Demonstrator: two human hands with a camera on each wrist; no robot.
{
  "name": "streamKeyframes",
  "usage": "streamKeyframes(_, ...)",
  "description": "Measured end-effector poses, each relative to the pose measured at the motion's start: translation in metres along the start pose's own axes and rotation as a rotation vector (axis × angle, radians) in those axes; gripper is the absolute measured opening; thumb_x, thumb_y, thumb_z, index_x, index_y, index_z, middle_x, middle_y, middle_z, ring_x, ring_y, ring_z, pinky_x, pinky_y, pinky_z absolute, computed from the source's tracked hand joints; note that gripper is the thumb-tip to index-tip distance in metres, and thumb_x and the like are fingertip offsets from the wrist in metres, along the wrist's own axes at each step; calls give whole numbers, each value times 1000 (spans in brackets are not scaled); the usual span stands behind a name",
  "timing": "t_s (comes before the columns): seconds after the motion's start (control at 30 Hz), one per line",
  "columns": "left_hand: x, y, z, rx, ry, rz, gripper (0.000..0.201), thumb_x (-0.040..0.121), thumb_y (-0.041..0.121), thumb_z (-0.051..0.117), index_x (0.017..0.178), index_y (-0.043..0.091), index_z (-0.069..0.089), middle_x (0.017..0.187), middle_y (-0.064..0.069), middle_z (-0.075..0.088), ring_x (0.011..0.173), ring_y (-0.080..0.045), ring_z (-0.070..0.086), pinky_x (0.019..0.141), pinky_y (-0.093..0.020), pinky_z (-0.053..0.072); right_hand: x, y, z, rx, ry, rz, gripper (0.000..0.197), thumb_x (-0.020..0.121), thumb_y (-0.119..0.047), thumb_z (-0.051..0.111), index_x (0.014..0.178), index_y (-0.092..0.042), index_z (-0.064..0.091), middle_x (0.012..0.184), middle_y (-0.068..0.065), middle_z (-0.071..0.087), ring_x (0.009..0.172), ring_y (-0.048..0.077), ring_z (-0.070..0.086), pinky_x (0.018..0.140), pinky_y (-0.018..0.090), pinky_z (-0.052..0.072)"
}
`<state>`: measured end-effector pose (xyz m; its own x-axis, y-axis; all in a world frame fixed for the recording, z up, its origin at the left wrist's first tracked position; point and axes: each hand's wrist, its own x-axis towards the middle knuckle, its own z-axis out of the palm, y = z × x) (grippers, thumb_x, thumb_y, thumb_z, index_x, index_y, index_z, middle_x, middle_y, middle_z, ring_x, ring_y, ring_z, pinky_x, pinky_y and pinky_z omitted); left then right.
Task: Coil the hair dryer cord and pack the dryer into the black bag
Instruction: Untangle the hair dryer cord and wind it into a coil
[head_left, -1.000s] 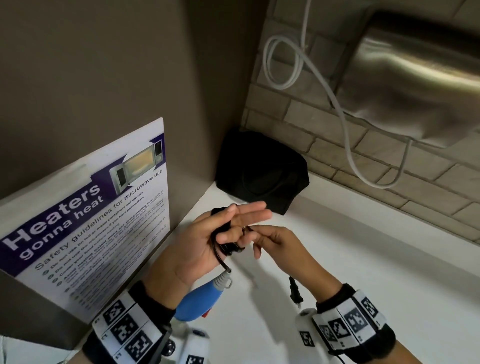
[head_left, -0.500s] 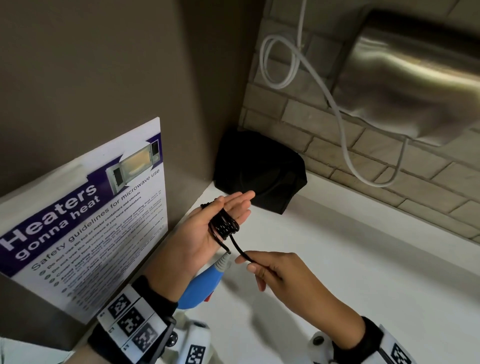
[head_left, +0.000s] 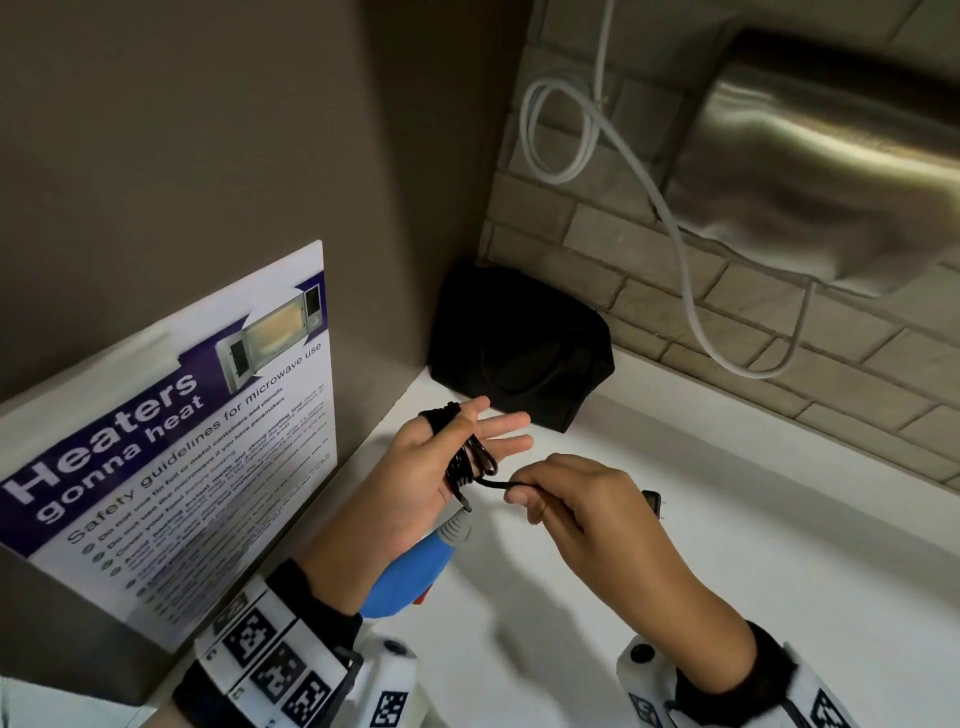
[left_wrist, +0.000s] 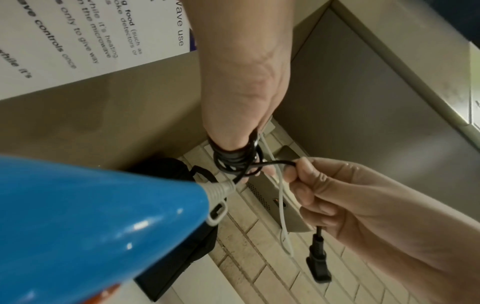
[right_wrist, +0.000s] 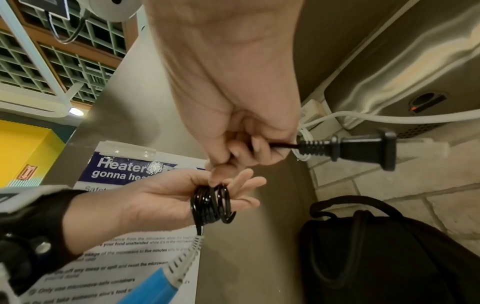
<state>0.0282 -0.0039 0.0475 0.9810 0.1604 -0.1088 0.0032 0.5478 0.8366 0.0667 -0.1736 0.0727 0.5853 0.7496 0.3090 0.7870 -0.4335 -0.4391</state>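
Our left hand (head_left: 441, 467) stayed flat inside the cord (right_wrist: 210, 205) loops; our right hand (head_left: 566, 499) pinched the tail. Keeping tension seemed wise before tucking the plug (right_wrist: 363, 150)

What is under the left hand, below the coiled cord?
Under the left hand hangs the blue hair dryer, joined by its grey collar to the black cord wound around the fingers. The wrist covers most of the dryer, so its nozzle end cannot be seen.

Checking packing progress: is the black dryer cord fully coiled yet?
Not fully. Black cord loops wrap the left hand's fingers; the right hand pinches a loose tail, black plug dangling.
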Motion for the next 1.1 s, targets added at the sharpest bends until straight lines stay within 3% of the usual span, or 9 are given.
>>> streamKeyframes(0.1,-3,1,2,118,7,25,35,99,14,41,105,29,72,122,-14,66,111,-25,65,108,-45,38,1,-3,1,-2,-12,-21,34,93,-40,42,81,-19,65,67,-10,55,64,6,47,60,16,37)
streamKeyframes(0.2,-7,3,3,213,4,44,56,98,5,42,83,49,74,114,-9,71,120,-24,57,110,-47,35,-1,-4,4,-14,-59,-39,32,93,-38,42,81,-19,65,67,-10,56,65,7,48,62,19,39)
streamKeyframes(0.3,-3,-1,-2,143,31,55,34,93,5,49,107,28,70,127,-10,63,104,-20,68,102,-38,43,-2,-2,8,-22,-107,-18,35,93,-40,40,84,-19,67,67,-9,57,66,8,51,64,23,43)
streamKeyframes(0.37,1,-3,-5,49,34,58,40,90,2,51,129,10,52,126,-11,64,107,-25,67,101,-38,46,-3,0,9,13,-120,38,27,95,-36,45,90,-20,67,68,-12,56,68,9,54,64,21,44)
streamKeyframes(0.43,2,-4,-6,-20,0,50,40,94,0,47,134,4,45,124,-14,64,106,-28,67,93,-34,53,-4,0,11,64,-108,122,14,97,-31,48,101,-25,61,71,-13,58,68,9,56,64,20,44)
streamKeyframes(0.57,1,0,-4,-121,-64,57,45,88,8,49,133,3,47,124,-14,64,110,-26,65,89,-28,55,-3,-7,14,102,-62,148,24,97,-30,50,118,-40,44,77,-15,54,65,6,51,61,14,38)
streamKeyframes(0.8,2,-1,-5,-228,-142,65,42,96,-1,30,132,5,49,132,-11,60,121,-23,58,100,-30,47,2,-10,15,151,-6,157,25,93,-20,59,116,-29,59,79,-28,50,65,-5,53,62,5,34)
streamKeyframes(0.97,5,-7,-1,-332,-98,81,43,95,7,36,137,5,44,135,-14,56,123,-24,56,103,-33,43,3,-9,16,268,20,190,22,91,-21,62,111,-30,65,75,-18,58,56,9,48,58,10,36)
streamKeyframes(1.1,5,-8,-2,-383,-97,83,51,88,2,48,139,4,40,136,-17,55,122,-27,57,102,-34,45,3,-6,11,423,-24,241,23,93,-19,59,110,-33,64,74,-10,61,49,7,41,49,10,35)
